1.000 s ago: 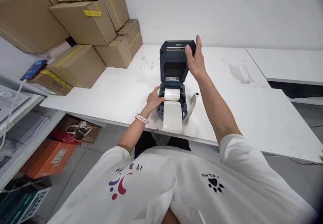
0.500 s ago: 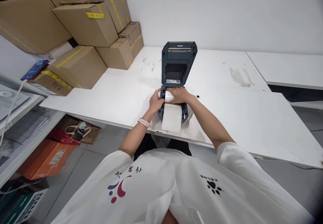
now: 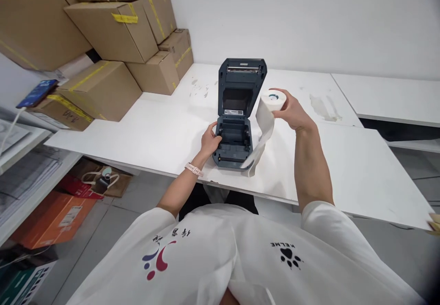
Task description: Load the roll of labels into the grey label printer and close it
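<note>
A dark grey label printer stands on the white table with its lid raised, and its roll bay holds no roll. My left hand grips the printer's left side, thumb over the rim. To the right of the lid, my right hand is closed around a white label roll with a bluish core, lifted off the table. A loose strip of labels trails from the roll down past the printer's front right corner.
Cardboard boxes with yellow tape are stacked at the left end of the table. A phone with a white cable lies on one box. Behind the table rises a white wall. An orange box sits below at left.
My right hand has lifted the label roll out of the printer and carried it to the right, its strip trailing. The left hand stays on the printer's left side.
</note>
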The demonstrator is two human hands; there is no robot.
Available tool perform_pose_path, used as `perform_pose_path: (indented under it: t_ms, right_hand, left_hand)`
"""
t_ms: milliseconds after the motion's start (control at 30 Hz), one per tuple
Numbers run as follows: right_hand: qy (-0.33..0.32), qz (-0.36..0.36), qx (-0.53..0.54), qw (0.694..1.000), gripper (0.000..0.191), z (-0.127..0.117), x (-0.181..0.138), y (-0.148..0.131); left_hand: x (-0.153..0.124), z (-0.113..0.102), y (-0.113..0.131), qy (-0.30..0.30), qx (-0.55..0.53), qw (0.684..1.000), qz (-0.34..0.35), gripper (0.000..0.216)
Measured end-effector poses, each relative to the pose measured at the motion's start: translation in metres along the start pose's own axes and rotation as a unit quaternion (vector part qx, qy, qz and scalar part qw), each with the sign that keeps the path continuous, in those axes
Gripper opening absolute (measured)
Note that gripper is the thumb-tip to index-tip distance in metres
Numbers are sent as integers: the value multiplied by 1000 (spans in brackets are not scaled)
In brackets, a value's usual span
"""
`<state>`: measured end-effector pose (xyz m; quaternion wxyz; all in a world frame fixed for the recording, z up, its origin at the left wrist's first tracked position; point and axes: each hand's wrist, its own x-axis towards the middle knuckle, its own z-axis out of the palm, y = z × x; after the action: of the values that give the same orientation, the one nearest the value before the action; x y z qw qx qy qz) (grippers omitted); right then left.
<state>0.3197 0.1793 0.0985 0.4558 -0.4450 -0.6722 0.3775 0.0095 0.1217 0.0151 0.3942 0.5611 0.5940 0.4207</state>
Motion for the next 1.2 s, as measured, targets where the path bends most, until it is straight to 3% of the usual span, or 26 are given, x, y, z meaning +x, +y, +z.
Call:
perform_pose_path:
  t_ms: [100, 233, 400, 500, 600, 700, 867, 967, 1067, 1133, 1200]
  right_hand:
    - [80, 36, 27, 996, 87, 1, 16, 43]
    - [111, 114, 34, 987, 80, 18, 25, 87]
    - [107, 166, 19, 980, 82, 39, 21, 110]
    - [93, 176, 18, 980, 90, 36, 13, 110]
    - [75, 165, 37, 983, 93, 19, -11, 104]
    - [47, 148, 63, 986, 78, 3, -48, 97]
    - [-66, 197, 24, 978, 65, 13, -89, 85]
    - [-98, 173, 50, 979, 52, 22, -87, 60]
    - [-160, 59, 53, 984, 44, 25, -71, 15]
    - [-183, -14, -44, 982, 39, 35, -54, -16]
    - [-193, -58, -212, 956, 35, 57, -35, -37]
  left_hand:
    - [0, 0, 0, -2, -10, 1000, -3, 77]
    - [0, 1, 1, -1, -12, 1000, -3, 77]
    - [1, 1, -1, 0, -17, 1000, -3, 75]
    - [1, 0, -3, 0, -20, 1000, 1, 76]
    - [0, 0, -3, -3, -24, 1000, 4, 77]
    - [-1, 2, -3, 2, -26, 1000, -1, 77]
    - [-1, 3, -2, 6, -35, 999, -1, 77]
    - [-1, 3, -2, 4, -42, 999, 0, 77]
    - [-1, 3, -4, 0, -50, 999, -1, 77]
    - [-1, 4, -5, 5, -53, 999, 2, 77]
    - [0, 4, -5, 12, -55, 998, 4, 76]
